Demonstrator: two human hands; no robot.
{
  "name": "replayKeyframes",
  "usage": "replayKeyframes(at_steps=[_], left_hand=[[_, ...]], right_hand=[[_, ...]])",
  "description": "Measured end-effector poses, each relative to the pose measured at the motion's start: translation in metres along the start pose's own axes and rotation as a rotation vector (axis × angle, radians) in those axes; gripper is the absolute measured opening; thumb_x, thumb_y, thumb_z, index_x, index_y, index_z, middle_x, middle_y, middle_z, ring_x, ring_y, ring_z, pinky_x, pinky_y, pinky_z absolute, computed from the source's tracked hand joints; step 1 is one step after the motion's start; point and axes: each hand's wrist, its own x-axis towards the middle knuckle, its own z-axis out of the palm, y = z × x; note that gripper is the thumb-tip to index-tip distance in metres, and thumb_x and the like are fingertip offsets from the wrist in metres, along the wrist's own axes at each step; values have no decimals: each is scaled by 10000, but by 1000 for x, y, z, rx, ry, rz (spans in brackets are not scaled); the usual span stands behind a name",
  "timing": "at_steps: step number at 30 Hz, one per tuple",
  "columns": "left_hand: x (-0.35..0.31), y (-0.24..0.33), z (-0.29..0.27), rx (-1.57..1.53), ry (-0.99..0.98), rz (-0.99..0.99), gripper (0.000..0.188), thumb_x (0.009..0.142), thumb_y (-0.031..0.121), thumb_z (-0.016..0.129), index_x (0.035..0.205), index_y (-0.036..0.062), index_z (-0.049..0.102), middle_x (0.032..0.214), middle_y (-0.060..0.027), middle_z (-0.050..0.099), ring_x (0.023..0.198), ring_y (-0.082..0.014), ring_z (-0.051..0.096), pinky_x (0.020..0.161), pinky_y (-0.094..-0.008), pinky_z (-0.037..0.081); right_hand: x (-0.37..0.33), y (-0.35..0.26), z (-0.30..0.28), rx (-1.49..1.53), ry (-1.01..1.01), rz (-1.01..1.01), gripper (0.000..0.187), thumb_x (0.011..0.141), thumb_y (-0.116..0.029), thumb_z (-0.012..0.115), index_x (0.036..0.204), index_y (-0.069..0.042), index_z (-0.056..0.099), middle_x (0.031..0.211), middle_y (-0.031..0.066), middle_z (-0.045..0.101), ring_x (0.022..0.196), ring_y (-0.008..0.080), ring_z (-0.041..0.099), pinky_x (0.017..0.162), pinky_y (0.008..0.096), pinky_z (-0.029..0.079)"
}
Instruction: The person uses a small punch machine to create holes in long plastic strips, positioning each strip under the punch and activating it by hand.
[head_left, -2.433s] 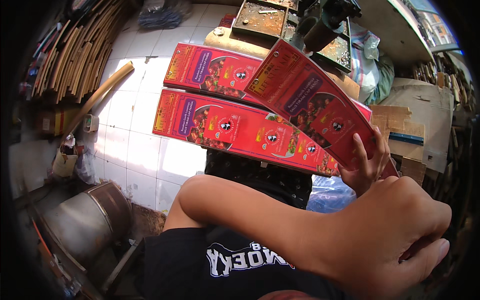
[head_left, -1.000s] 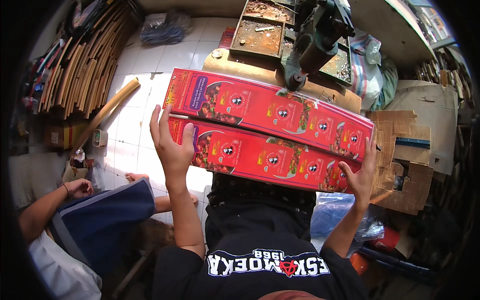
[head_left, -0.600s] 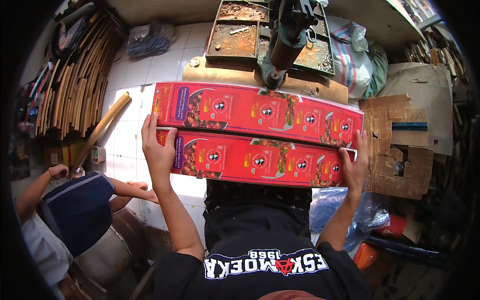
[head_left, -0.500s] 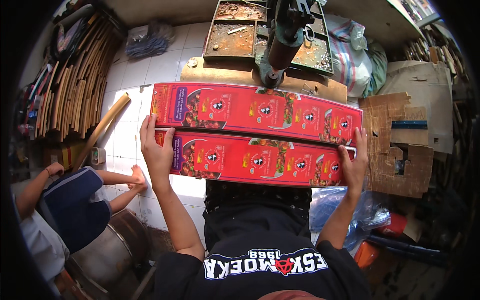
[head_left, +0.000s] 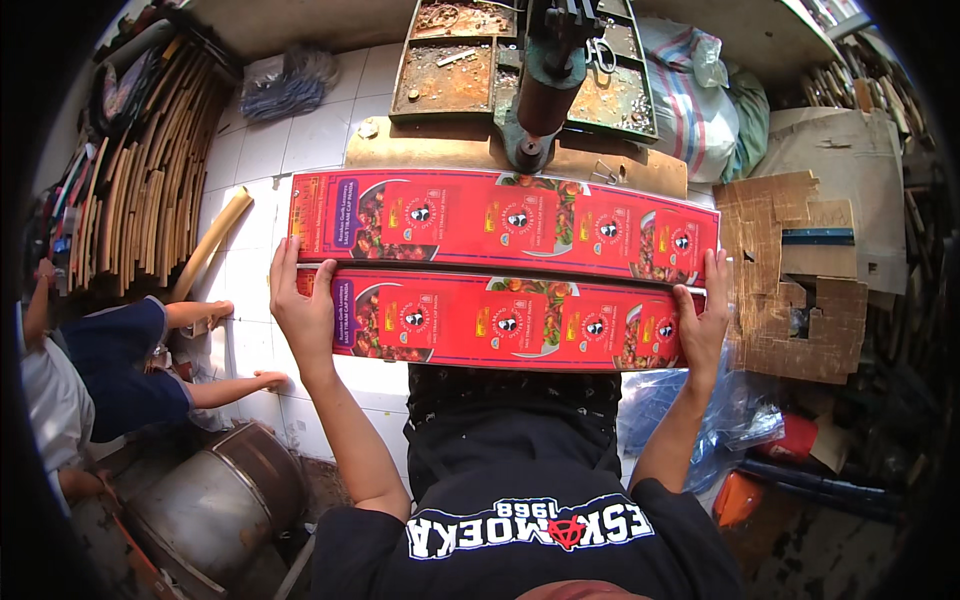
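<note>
Two long red printed panels with food pictures lie side by side in front of me, a dark narrow gap between the far panel [head_left: 470,222] and the near panel [head_left: 460,320]. Whether they are joined cannot be made out. My left hand [head_left: 303,312] grips their left ends, the thumb on the near panel and the fingers at the far one's edge. At the right ends, my right hand [head_left: 706,325] holds them the same way. The far panel's long edge lies by the foot of a dark metal hand press [head_left: 545,105], over a tan board [head_left: 430,152].
A compartment tray [head_left: 495,72] of small metal bits and scissors [head_left: 602,55] stands behind the press. Stacked boards [head_left: 150,180] line the left; cut cardboard [head_left: 760,230] lies right. Another person [head_left: 120,360] crouches at left near a metal drum [head_left: 220,490].
The panels and both my hands have shifted slightly left. The other person at left has moved lower and further left, legs now spread along the floor.
</note>
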Motion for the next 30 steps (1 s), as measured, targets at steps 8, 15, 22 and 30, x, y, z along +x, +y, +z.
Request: replayKeyframes(at_steps=[8, 15, 22, 30], left_hand=[[1, 0, 0, 9, -11, -5, 535, 858, 190, 767, 1336, 29, 588, 1388, -206, 554, 1285, -334, 539, 1071, -414, 433], [-4, -5, -11, 148, -4, 26, 631, 922, 297, 705, 1431, 8, 470, 1386, -229, 544, 1239, -325, 576, 1031, -401, 457], [-10, -56, -31, -142, -313, -458, 606, 994, 382, 596, 1400, -53, 480, 1143, -210, 672, 1012, -236, 659, 880, -338, 506], [-12, -64, -29, -458, -394, -438, 413, 1044, 329, 525, 1090, -60, 653, 925, -75, 701, 801, -91, 599, 743, -252, 490]], right_hand=[[0, 1, 0, 20, 1, 10, 689, 877, -141, 727, 1492, -84, 422, 1571, 237, 320, 1451, 358, 334, 1167, 416, 303], [-10, 14, -5, -47, 19, 53, 703, 923, -230, 695, 1516, -53, 360, 1525, 261, 382, 1403, 371, 405, 1144, 420, 334], [-46, 56, -18, 512, -162, 551, 448, 1036, -310, 551, 1301, 51, 555, 1151, 127, 660, 1012, 144, 612, 901, 288, 486], [-52, 59, -8, 887, -163, 584, 323, 1054, -297, 514, 1105, -1, 633, 996, 44, 693, 857, 67, 614, 812, 241, 497]])
